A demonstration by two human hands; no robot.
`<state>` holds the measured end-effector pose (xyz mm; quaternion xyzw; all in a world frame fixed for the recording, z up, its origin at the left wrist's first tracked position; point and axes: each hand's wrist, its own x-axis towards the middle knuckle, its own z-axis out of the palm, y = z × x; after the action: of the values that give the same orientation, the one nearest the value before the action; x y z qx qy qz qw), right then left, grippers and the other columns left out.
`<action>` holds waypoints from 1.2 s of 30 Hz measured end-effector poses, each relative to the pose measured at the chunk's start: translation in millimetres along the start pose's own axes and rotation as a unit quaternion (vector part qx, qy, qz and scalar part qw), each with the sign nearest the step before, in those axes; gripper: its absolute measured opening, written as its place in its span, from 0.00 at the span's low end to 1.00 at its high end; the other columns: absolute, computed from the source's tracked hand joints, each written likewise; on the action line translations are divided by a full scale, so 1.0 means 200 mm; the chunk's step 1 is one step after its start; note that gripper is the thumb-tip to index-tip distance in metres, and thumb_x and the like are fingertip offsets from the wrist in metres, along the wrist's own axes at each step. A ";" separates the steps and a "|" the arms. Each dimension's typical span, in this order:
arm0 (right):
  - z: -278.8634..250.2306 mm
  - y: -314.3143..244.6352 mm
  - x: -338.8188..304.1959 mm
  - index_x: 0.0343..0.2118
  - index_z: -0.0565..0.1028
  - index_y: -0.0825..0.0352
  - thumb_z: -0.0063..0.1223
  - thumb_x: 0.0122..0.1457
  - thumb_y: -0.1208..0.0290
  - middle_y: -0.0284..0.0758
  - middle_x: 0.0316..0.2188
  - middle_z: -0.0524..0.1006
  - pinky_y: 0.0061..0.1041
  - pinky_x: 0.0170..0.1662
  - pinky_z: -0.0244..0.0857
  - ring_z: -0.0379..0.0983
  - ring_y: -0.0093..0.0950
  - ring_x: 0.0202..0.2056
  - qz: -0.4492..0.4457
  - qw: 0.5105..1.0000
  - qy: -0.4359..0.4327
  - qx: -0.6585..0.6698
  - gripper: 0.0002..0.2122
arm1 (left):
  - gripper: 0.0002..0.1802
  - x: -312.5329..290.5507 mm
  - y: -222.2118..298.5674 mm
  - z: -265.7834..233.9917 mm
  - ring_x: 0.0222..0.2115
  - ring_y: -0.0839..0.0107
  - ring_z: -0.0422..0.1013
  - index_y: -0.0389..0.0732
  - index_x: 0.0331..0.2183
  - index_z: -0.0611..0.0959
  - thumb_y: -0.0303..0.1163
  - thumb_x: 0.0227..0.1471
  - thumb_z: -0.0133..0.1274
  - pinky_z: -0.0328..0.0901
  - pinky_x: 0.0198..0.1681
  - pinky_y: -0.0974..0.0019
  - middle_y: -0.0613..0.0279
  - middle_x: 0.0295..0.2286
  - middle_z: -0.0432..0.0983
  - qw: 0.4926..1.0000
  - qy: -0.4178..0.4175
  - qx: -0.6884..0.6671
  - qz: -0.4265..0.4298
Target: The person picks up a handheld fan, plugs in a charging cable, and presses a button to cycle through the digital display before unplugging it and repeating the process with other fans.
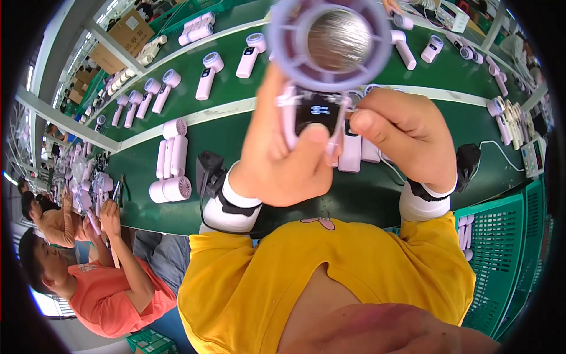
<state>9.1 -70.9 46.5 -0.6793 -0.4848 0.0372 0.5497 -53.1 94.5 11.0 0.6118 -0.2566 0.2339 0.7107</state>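
A lilac handheld fan (321, 97) is raised close in front of me, its round, spoked head tilted up toward me. My left hand (286, 156) is wrapped around its handle, with the thumb lying just below a small dark display (318, 110) that is lit. Beside that handle, my right hand (413, 130) has thumb and forefinger pinched together at the fan's right edge. What the pinch holds, if anything, is too small to make out. Behind the hands, another lilac fan (350, 150) lies on the green table (227, 127), partly covered.
Several lilac fans (173, 156) are stacked left of my hands. More fans (209, 76) lie in a row beyond the white divider (224, 109). A control box (533, 158) with a white cable stands at right, above a green crate (492, 259). A co-worker (118, 283) sits at left.
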 end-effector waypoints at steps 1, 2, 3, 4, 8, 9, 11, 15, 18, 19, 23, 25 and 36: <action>-0.01 -0.01 -0.02 0.21 0.69 0.69 0.43 0.56 0.68 0.28 0.15 0.69 0.17 0.23 0.55 0.61 0.15 0.19 0.003 1.000 0.025 0.013 0.11 | 0.28 0.00 0.00 0.00 0.23 0.71 0.66 0.29 0.46 0.56 0.28 0.43 0.45 0.62 0.22 0.73 0.49 0.36 0.65 1.000 0.014 0.006 0.013; -0.03 -0.02 -0.03 0.21 0.70 0.70 0.43 0.56 0.69 0.27 0.15 0.68 0.16 0.23 0.55 0.60 0.15 0.19 0.006 0.998 0.050 0.026 0.11 | 0.27 0.01 0.06 -0.08 0.22 0.71 0.66 0.31 0.45 0.57 0.33 0.45 0.45 0.62 0.22 0.72 0.52 0.32 0.66 0.997 -0.015 -0.068 -0.037; -0.08 -0.01 -0.07 0.21 0.70 0.70 0.43 0.56 0.69 0.27 0.15 0.68 0.16 0.23 0.55 0.60 0.15 0.19 0.007 0.998 0.061 0.028 0.11 | 0.26 0.04 0.12 -0.14 0.22 0.71 0.65 0.34 0.44 0.58 0.37 0.47 0.46 0.62 0.22 0.72 0.55 0.28 0.66 0.984 -0.049 -0.145 -0.091; -0.12 -0.01 -0.08 0.25 0.70 0.71 0.42 0.56 0.68 0.30 0.19 0.68 0.15 0.25 0.53 0.60 0.16 0.21 -0.020 0.995 0.097 0.016 0.11 | 0.24 0.00 0.23 -0.09 0.22 0.71 0.65 0.36 0.44 0.59 0.36 0.47 0.45 0.62 0.25 0.70 0.56 0.28 0.66 0.987 0.050 -0.149 -0.039; -0.16 -0.04 -0.10 0.28 0.69 0.73 0.41 0.55 0.67 0.33 0.23 0.69 0.13 0.27 0.50 0.59 0.18 0.23 -0.068 0.972 0.225 -0.012 0.12 | 0.20 -0.23 0.42 -0.10 0.23 0.70 0.63 0.44 0.45 0.62 0.35 0.49 0.43 0.60 0.32 0.64 0.57 0.33 0.64 0.975 -0.070 0.002 0.209; -0.15 -0.05 -0.12 0.28 0.69 0.73 0.40 0.56 0.67 0.33 0.23 0.68 0.13 0.27 0.50 0.59 0.18 0.23 -0.075 0.963 0.258 -0.023 0.12 | 0.20 -0.23 0.43 -0.06 0.24 0.69 0.63 0.47 0.45 0.63 0.35 0.48 0.44 0.59 0.34 0.63 0.56 0.36 0.63 0.983 0.018 -0.001 0.183; -0.15 -0.04 -0.14 0.29 0.69 0.73 0.40 0.56 0.67 0.33 0.23 0.68 0.13 0.27 0.49 0.59 0.18 0.23 -0.034 0.954 0.297 -0.005 0.12 | 0.21 -0.21 0.42 0.02 0.27 0.68 0.64 0.53 0.46 0.64 0.35 0.47 0.45 0.57 0.37 0.62 0.56 0.41 0.62 0.973 0.190 -0.009 0.129; -0.36 -0.03 -0.18 0.32 0.68 0.73 0.39 0.56 0.67 0.34 0.23 0.68 0.14 0.29 0.50 0.60 0.19 0.23 -0.005 0.964 0.250 0.088 0.11 | 0.21 -0.23 0.38 0.11 0.28 0.65 0.62 0.35 0.43 0.60 0.37 0.50 0.41 0.59 0.36 0.63 0.55 0.35 0.64 0.906 0.106 0.130 0.390; -0.48 -0.03 -0.17 0.34 0.68 0.73 0.39 0.55 0.69 0.36 0.25 0.69 0.15 0.34 0.54 0.62 0.22 0.25 -0.066 0.974 0.042 0.211 0.12 | 0.21 -0.16 0.28 0.09 0.27 0.66 0.63 0.35 0.43 0.60 0.36 0.48 0.43 0.60 0.34 0.64 0.55 0.34 0.64 0.898 0.112 0.120 0.409; -0.47 0.01 -0.18 0.31 0.67 0.72 0.38 0.57 0.66 0.34 0.20 0.66 0.14 0.26 0.49 0.56 0.19 0.19 -0.135 0.965 0.135 0.180 0.12 | 0.21 -0.13 0.23 0.08 0.27 0.67 0.63 0.35 0.42 0.61 0.35 0.48 0.44 0.60 0.33 0.65 0.54 0.34 0.65 0.892 0.115 0.118 0.421; -0.51 0.00 -0.20 0.25 0.65 0.70 0.35 0.59 0.62 0.28 0.10 0.59 0.10 0.10 0.38 0.43 0.14 0.08 -0.282 0.915 0.267 0.108 0.15 | 0.21 -0.05 0.16 0.11 0.25 0.68 0.64 0.34 0.41 0.63 0.32 0.45 0.48 0.62 0.29 0.67 0.53 0.32 0.66 0.860 0.130 0.142 0.473; -0.55 -0.06 -0.21 0.25 0.66 0.70 0.35 0.59 0.62 0.29 0.10 0.58 0.10 0.10 0.38 0.46 0.14 0.09 -0.305 0.930 0.179 0.096 0.15 | 0.21 -0.12 0.21 -0.23 0.31 0.67 0.66 0.37 0.43 0.65 0.38 0.49 0.43 0.63 0.31 0.69 0.51 0.38 0.66 0.979 0.042 -0.011 0.199; -0.82 0.12 0.07 0.32 0.68 0.74 0.40 0.54 0.72 0.40 0.29 0.69 0.29 0.52 0.54 0.66 0.33 0.38 -0.161 0.808 0.554 0.122 0.10 | 0.15 0.47 -0.91 -0.45 0.30 0.65 0.68 0.28 0.34 0.68 0.24 0.40 0.46 0.65 0.33 0.66 0.50 0.32 0.69 0.944 0.010 -0.048 -0.326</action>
<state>126.6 -175.5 99.6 -0.4239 -0.1922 -0.3756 0.8014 142.9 158.9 -75.1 0.6248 -0.0470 -0.0166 0.7792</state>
